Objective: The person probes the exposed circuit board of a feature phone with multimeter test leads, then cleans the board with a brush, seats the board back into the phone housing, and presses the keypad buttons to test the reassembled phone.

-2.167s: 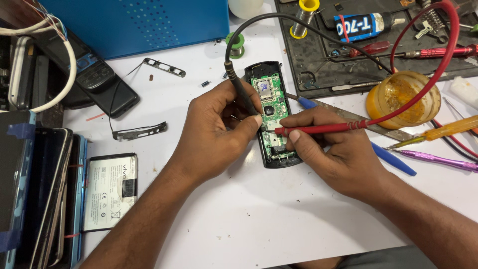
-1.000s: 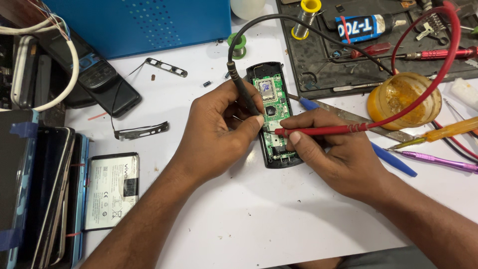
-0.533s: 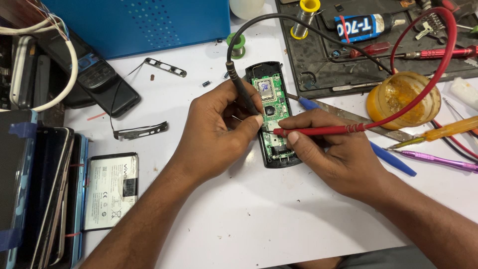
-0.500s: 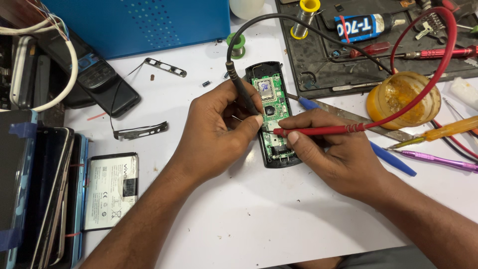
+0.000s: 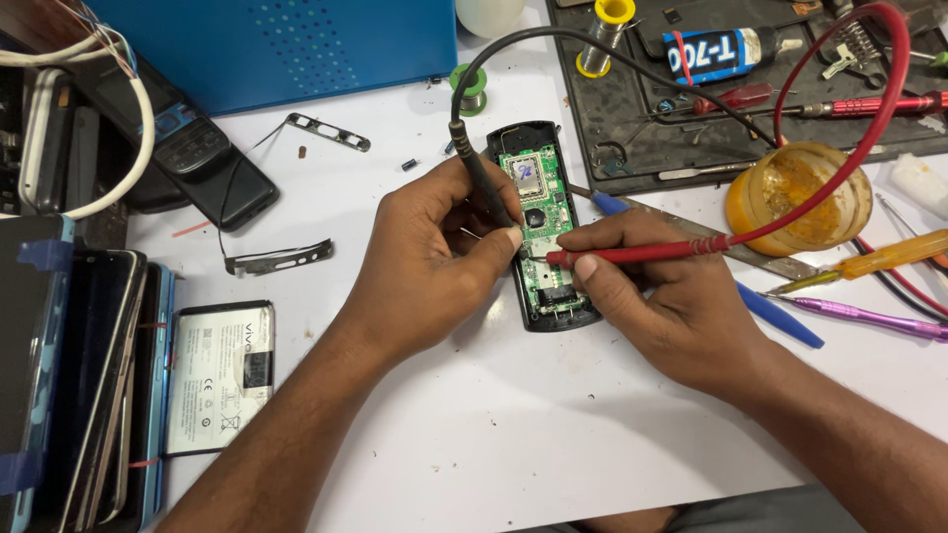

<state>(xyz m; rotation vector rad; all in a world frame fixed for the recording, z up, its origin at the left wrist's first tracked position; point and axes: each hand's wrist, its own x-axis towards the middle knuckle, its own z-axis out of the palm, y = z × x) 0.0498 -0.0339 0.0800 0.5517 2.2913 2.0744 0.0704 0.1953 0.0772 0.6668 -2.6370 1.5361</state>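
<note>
An opened small phone [image 5: 541, 232] lies face down on the white counter [image 5: 553, 424], its black shell framing a bare green circuit board with a silver shield near the top. The left hand [image 5: 434, 262] pinches a black probe [image 5: 481, 183] onto the board's left edge. The right hand [image 5: 662, 296] grips a red probe [image 5: 632, 254], whose tip touches the board's middle.

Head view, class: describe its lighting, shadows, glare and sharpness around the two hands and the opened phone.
Head view: even, bright light on the white table; soft, short shadows under the left hand and right hand; the opened phone with its green board is sharp; no motion blur on the black probe or red probe; mild sheen on the amber jar.
</note>
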